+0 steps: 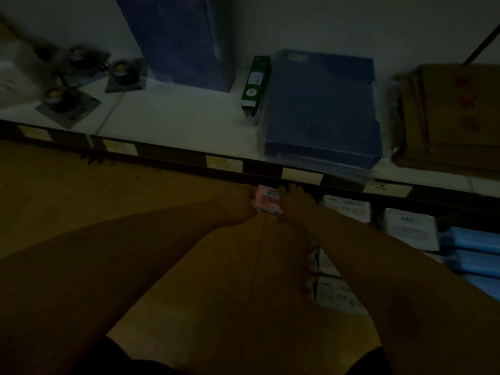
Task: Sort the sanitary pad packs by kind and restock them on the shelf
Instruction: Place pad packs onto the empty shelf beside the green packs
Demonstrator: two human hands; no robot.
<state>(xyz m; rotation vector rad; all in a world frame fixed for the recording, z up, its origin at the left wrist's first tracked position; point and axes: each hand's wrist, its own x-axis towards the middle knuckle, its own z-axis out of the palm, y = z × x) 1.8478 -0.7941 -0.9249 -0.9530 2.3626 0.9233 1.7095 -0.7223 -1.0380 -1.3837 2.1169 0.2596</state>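
Pink pack (pixel 267 203) sits just under the front edge of the upper shelf (pixel 176 115), clamped between the left hand (pixel 243 205) and right hand (pixel 295 204), one on each side. The light is dim. On the shelf stand a tall blue box (pixel 178 41), a flat blue box (pixel 322 109) and folded cardboard (pixel 454 117) at the right. Below, right of the hands, lie white packs (pixel 411 228) and blue packs (pixel 473 239). A green carton (pixel 255 85) lies between the two boxes.
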